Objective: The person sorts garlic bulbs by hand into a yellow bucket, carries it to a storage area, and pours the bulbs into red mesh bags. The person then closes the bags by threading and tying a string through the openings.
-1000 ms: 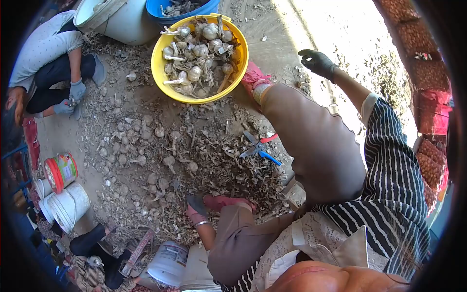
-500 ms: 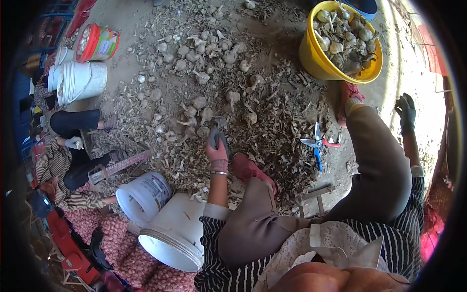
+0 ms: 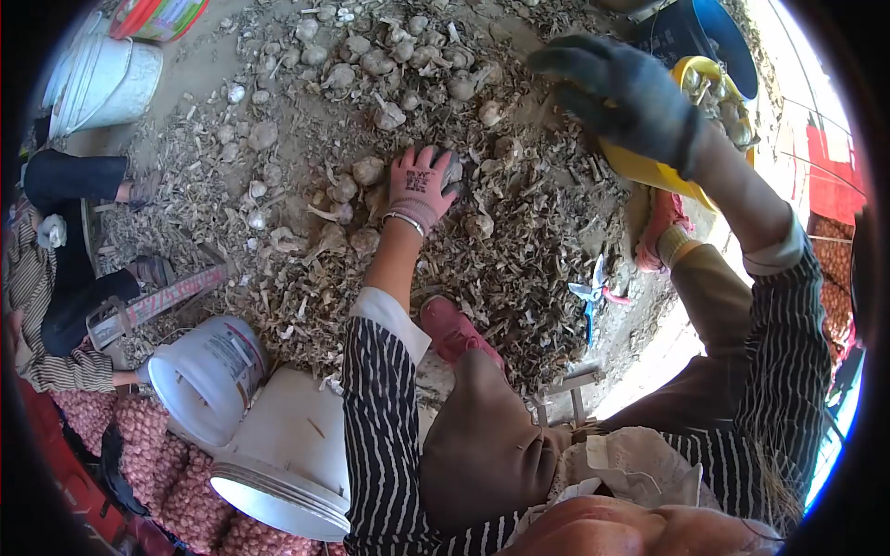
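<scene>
My left hand [image 3: 422,192], in a pink glove with a dark palm, is down on the pile of garlic and dry peelings. Its fingers curl downward, and what they hold, if anything, is hidden. Garlic bulbs [image 3: 368,170] lie just left of it. My right hand [image 3: 630,97], in a dark glove, is raised in front of the yellow bucket [image 3: 640,169], fingers stretched out and holding nothing. Garlic bulbs show inside that bucket, partly behind the hand. Blue and red pruning shears [image 3: 590,295] lie open on the ground near my right foot.
A dark blue bucket [image 3: 705,42] stands behind the yellow one. White buckets [image 3: 209,375] lie tilted at lower left, near net sacks of garlic [image 3: 148,454]. Another person [image 3: 65,296] sits at the left edge beside a metal frame [image 3: 162,301]. More garlic bulbs [image 3: 375,63] lie ahead.
My right hand has swung from beside my right knee up and inward to the yellow bucket. My left hand has moved forward onto the pile and turned back-up. The view has shifted.
</scene>
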Demonstrator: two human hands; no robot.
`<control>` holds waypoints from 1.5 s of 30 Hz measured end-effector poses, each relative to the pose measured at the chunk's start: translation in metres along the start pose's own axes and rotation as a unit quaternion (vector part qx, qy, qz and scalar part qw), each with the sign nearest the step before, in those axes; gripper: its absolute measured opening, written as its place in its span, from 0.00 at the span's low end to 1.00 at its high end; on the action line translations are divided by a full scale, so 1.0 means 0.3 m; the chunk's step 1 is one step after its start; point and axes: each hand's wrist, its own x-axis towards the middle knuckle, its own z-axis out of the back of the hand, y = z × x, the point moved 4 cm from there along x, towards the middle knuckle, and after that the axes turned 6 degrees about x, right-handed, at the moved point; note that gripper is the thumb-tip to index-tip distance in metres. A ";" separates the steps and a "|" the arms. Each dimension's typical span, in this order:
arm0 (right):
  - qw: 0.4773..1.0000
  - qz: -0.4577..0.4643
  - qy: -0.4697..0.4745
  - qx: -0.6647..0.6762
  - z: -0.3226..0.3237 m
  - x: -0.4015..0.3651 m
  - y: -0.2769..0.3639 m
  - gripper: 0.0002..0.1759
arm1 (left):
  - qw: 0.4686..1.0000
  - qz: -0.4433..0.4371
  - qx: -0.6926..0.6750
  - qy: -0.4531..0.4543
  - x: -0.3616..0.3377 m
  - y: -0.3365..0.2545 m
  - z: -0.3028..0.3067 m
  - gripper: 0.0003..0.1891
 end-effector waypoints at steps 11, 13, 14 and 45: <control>0.971 -0.015 0.163 -0.176 -0.766 0.355 -0.190 0.19 | 0.981 0.179 -0.070 -0.031 -0.040 0.230 0.197 0.32; 0.965 -0.068 0.230 -0.103 -0.722 0.334 -0.190 0.20 | 0.985 0.142 -0.064 -0.081 0.089 0.224 0.230 0.31; 0.963 -0.080 0.239 -0.098 -0.711 0.309 -0.210 0.20 | 0.990 0.093 -0.068 -0.080 0.163 0.207 0.222 0.31; 0.968 -0.235 0.089 0.003 -0.736 0.688 -0.552 0.25 | 0.978 0.116 -0.111 -0.135 0.617 0.344 0.369 0.28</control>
